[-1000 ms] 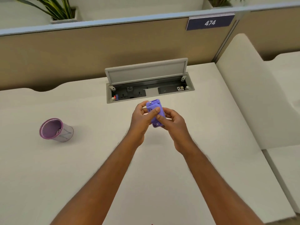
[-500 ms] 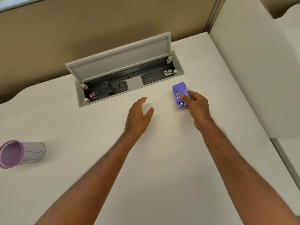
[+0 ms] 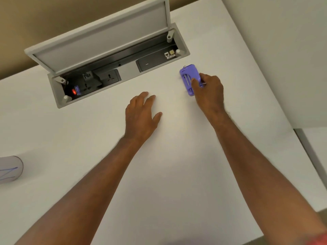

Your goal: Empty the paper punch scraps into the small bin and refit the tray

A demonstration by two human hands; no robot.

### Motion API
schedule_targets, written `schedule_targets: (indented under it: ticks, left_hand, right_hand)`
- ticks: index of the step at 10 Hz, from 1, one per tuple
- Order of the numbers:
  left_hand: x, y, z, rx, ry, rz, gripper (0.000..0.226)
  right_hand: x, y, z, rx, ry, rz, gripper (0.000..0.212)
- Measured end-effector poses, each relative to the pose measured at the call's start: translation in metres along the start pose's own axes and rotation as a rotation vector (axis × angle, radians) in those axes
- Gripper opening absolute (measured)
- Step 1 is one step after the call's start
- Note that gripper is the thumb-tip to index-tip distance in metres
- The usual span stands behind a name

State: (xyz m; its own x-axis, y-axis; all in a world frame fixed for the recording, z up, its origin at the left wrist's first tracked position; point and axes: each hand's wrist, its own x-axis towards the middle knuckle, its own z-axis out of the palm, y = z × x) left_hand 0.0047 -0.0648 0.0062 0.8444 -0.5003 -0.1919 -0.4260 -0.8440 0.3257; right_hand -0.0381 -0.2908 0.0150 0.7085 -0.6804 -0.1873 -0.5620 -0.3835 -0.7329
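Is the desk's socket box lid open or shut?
Open: the lid stands raised behind the box, and the sockets and a red light show inside.

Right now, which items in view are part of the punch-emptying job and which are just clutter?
Job:
purple paper punch, held on the desk by the right hand
small bin, far left edge
left hand, empty

Clutter:
open desk power box

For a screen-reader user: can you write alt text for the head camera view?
A person's right hand rests on a purple paper punch lying on a white desk, beside an open power-socket hatch. The left hand lies flat and empty; a small bin lies at the left edge.
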Motion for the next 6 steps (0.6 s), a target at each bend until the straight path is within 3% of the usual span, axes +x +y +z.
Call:
schedule_targets:
  ticks: [3, 5, 6]
  left_hand:
    - [-0.001, -0.003, 0.002, 0.020, 0.001, 0.012, 0.062]
    - [-0.005, -0.002, -0.006, -0.085, -0.025, 0.023, 0.059]
    - [-0.008, -0.006, -0.015, -0.163, -0.034, 0.009, 0.058]
  right_hand:
    - [0.004, -0.002, -0.003, -0.005, 0.015, 0.039, 0.032]
    - [0.001, -0.002, -0.009, 0.055, 0.000, 0.062, 0.051]
    - [-0.006, -0.011, -0.014, -0.034, -0.035, 0.037, 0.057]
